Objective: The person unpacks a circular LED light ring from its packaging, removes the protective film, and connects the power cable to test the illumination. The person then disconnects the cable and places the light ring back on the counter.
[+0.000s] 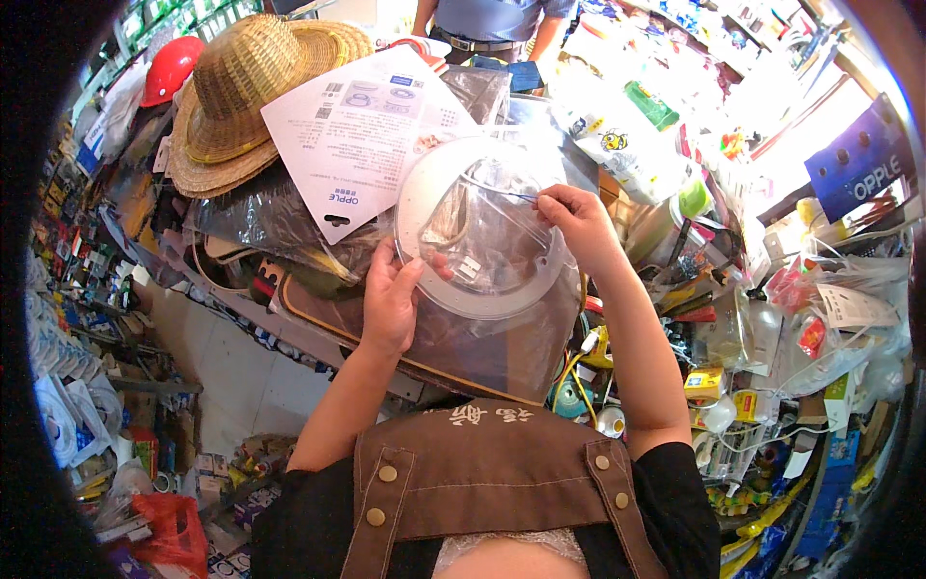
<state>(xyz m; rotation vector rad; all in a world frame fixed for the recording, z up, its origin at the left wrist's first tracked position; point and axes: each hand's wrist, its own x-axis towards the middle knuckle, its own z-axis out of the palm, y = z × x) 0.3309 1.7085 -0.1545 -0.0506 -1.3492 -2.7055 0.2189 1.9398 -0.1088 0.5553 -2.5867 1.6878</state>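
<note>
A flat, ring-shaped lamp panel (413, 227), pale grey with a clear plastic sheet or cover about it, is held up in front of me. My left hand (391, 301) grips its lower left rim, thumb on top and fingers partly seen through the plastic. At the upper right of the ring, my right hand (577, 227) pinches a thin dark wire (516, 194) that runs across the ring's opening. A small white connector (469, 267) shows inside the ring. Beyond it lies a white printed backing card (357, 135) with a hang hole.
Woven straw hats (246, 87) and a red hard hat (174, 70) sit at the far left. Dark plastic wrapping (289, 236) covers goods under the card. Crowded packages and bulbs (719, 415) fill the right side. Across the counter stands another person (492, 24).
</note>
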